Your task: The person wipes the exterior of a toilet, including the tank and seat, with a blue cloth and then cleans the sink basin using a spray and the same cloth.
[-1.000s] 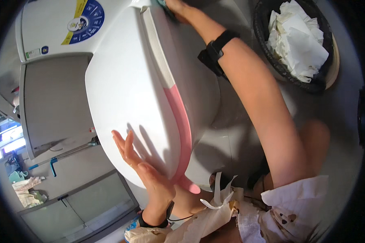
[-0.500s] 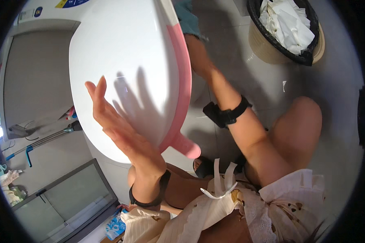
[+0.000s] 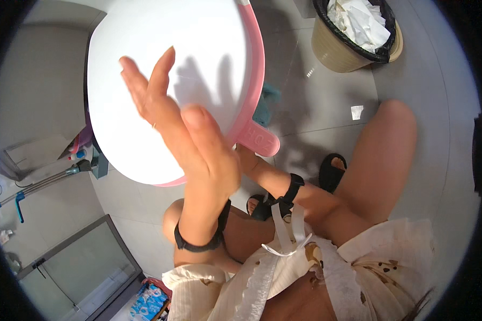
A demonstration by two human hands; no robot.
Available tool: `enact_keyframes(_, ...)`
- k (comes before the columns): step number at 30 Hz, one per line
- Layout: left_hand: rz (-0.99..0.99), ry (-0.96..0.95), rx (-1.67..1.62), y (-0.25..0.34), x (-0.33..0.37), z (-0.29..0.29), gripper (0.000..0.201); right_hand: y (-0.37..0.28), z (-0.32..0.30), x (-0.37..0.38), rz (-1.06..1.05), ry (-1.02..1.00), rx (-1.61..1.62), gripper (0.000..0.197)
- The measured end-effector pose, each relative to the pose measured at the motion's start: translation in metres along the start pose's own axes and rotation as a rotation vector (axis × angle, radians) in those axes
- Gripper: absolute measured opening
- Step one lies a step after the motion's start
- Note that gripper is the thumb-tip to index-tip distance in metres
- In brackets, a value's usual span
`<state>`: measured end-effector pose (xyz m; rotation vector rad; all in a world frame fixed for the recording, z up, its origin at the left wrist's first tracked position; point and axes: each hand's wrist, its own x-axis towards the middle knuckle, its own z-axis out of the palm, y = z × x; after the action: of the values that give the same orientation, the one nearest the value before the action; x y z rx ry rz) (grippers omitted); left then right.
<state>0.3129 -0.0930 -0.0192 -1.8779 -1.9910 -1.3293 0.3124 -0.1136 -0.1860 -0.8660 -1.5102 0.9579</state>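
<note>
My left hand (image 3: 170, 124) is raised in front of the white toilet lid (image 3: 115, 128), fingers stretched apart and holding nothing. I cannot tell whether it touches the lid; its shadow falls on the white surface. A pink seat rim (image 3: 258, 59) shows along the lid's right edge, with a pink tab (image 3: 260, 139) sticking out. My right forearm passes under this tab, and only part of my right hand (image 3: 245, 157) shows; its fingers are hidden behind the seat. A teal cloth (image 3: 263, 109) shows just beyond, moving along with that hand.
A beige bin (image 3: 334, 51) with a black liner and white paper stands at the far right. A white paper scrap (image 3: 357, 112) lies on the grey tiles. Blue-handled poles (image 3: 43, 184) and a grey-framed glass panel (image 3: 85, 267) are at left. A blue package (image 3: 149, 302) sits lower left.
My right hand and the teal cloth have come nearer, along the seat's right side. My left hand has shifted up and right, its thumb now showing. The whole view has shifted too.
</note>
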Motion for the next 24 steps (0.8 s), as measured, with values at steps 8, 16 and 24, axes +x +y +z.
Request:
enact_keyframes(8,0.05,-0.018,0.499,-0.017,0.002,-0.031,0.052,0.064,-0.006,0.013,0.143,0.128,0.001,0.037)
enact_keyframes(16,0.242,0.034,0.627,-0.017,0.003,-0.035,0.059,0.135,-0.014,0.037,0.594,0.288,0.204,0.038)
enact_keyframes(24,0.157,0.155,0.5,-0.02,0.009,-0.035,0.056,0.115,0.026,0.009,0.695,0.386,0.226,0.039)
